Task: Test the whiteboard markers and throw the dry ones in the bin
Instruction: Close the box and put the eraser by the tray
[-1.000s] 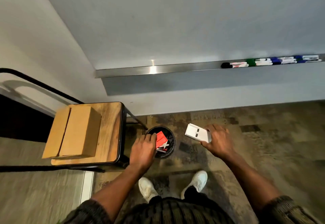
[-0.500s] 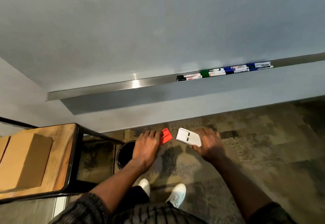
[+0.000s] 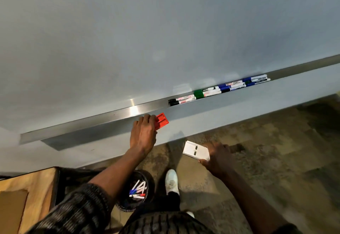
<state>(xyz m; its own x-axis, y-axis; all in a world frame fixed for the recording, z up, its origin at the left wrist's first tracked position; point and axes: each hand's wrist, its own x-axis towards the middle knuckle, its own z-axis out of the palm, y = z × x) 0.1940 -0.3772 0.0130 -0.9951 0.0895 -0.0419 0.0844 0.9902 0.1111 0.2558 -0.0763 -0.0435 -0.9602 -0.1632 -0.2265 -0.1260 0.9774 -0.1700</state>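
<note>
Several whiteboard markers (image 3: 219, 89) with black, green and blue caps lie in a row on the metal tray (image 3: 103, 119) under the whiteboard (image 3: 147, 31). My left hand (image 3: 142, 134) grips a red rectangular eraser (image 3: 161, 120) just below the tray's front edge. My right hand (image 3: 217, 157) holds a white rectangular eraser (image 3: 195, 150) lower down, over the floor. A black round bin (image 3: 149, 176) on the floor below my left arm holds several markers (image 3: 138, 190).
A wooden-topped table with a black frame (image 3: 36, 187) stands at the lower left with a cardboard box (image 3: 11, 211) on it. Patterned carpet (image 3: 276, 151) covers the floor to the right. My white shoe (image 3: 172, 180) is beside the bin.
My view has swung up and to the right. My left hand has risen with the red eraser from over the bin to the tray's edge. My right hand still holds the white eraser.
</note>
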